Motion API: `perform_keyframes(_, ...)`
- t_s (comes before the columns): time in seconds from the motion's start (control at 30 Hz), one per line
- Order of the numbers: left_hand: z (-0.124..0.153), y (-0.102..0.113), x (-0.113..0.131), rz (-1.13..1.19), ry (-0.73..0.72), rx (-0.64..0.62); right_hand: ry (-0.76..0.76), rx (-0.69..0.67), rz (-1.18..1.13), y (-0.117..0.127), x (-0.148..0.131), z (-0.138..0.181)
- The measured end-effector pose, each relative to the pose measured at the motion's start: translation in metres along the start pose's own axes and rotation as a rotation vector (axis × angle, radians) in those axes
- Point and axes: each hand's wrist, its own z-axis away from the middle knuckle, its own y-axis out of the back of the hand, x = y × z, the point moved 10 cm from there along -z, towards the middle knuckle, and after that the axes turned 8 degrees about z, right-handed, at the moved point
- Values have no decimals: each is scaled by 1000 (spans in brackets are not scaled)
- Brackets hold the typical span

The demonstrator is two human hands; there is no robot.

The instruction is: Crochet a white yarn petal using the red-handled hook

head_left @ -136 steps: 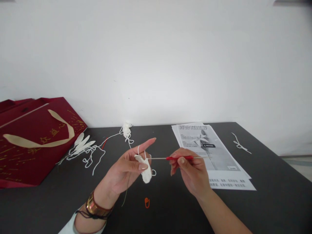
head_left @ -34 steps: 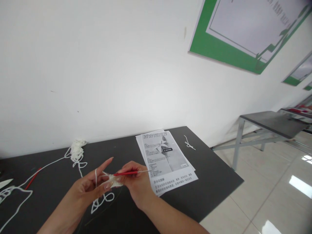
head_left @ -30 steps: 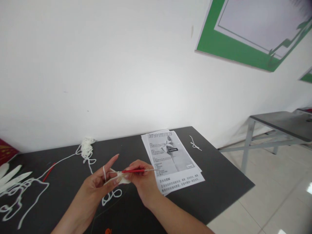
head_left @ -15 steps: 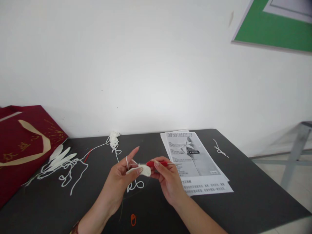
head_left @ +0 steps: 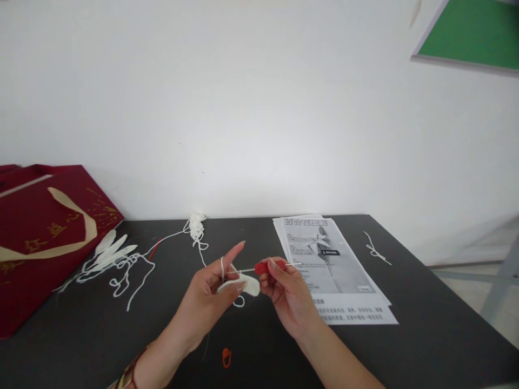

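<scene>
Left hand (head_left: 213,286) pinching, right hand (head_left: 288,292) gripping

Left thumb and fingers hold the piece (head_left: 252,286) over the table (head_left: 259,354), index raised in a yarn (head_left: 222,265) loop; right fingers close on the hook (head_left: 263,267). Hook points left, near level; piece stretches sideways, rounded end right.

"What's cut off?"
"The tabletop's (head_left: 405,335) near edge, the red bag (head_left: 40,216) on its left, and the bracelet (head_left: 128,375)."
"Can you read the sheet (head_left: 344,273) by the far edge?"
"Its small print's too blurred; the right hand (head_left: 290,294) hides part. The hook's (head_left: 261,267) tip is too small to tell."
</scene>
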Motion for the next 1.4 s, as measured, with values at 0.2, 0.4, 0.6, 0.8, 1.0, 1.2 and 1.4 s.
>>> perform_keyframes(0.2, 1, -3, -2, 21, 9, -16, 25, 1, 36, 0, -4, 2)
perform_keyframes(0.4, 0, 0, -1, -26, 3, -14, 38, 14, 64, 2, -6, 2)
perform_keyframes(0.6, 0, 2, 2, -51, -30, 5, 61, 17, 100, 2, -8, 2)
perform_keyframes(0.8, 2, 4, 4, -127, -56, 67, 195, 39, 272, 3, -23, 5)
perform_keyframes(1.0, -3, 10, -1, 3, -24, 120, 785, -23, 968, -27, -56, 43)
perform_keyframes(1.2, -1, 0, -12, 402, 131, 6, 997, -181, 1030, -44, -55, 61)
perform_keyframes(1.4, 7, -7, -6, 363, 188, -93, 397, -111, 364, -13, -35, 18)
